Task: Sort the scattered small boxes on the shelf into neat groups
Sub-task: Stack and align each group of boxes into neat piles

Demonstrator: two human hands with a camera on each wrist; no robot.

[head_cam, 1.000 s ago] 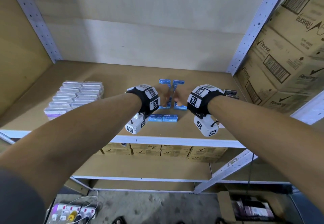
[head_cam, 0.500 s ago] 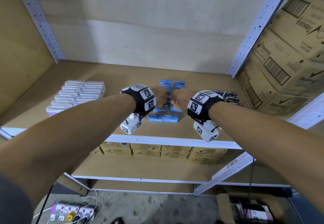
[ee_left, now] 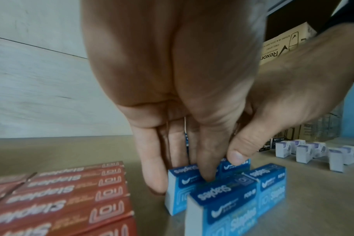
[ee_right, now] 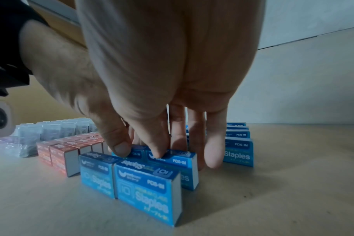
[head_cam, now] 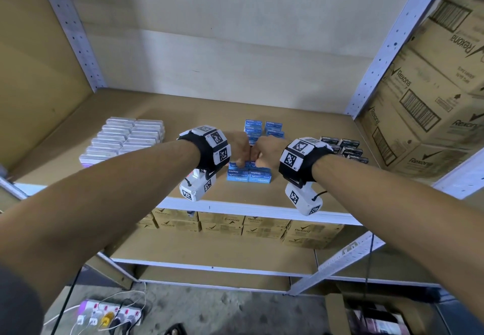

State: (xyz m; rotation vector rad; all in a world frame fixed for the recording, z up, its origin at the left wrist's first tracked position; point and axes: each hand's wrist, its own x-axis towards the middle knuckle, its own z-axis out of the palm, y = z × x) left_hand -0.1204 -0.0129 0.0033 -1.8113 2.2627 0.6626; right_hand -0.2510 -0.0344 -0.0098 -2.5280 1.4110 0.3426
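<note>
Blue staple boxes (head_cam: 248,174) stood on edge in two columns at mid-shelf, faces aligned — judged as a group being squared up. Red staple boxes (ee_left: 71,191) packed flat just to the left; black boxes (head_cam: 343,147) grouped near the right upright of the shelf (head_cam: 262,210); small white boxes (ee_left: 303,153) well apart to the right.

Left hand (head_cam: 237,148) lowered over the second-row blue box (ee_left: 183,175): fingers (ee_left: 150,167) nearly straight down its far side, thumb on the top edge — a light pinch.

Right hand (head_cam: 264,151) mirrored on the adjacent blue box (ee_right: 172,158): thumb and forefinger on the top edge, remaining fingers (ee_right: 212,153) extended behind. Lift or mere nudge: cannot tell.
</note>
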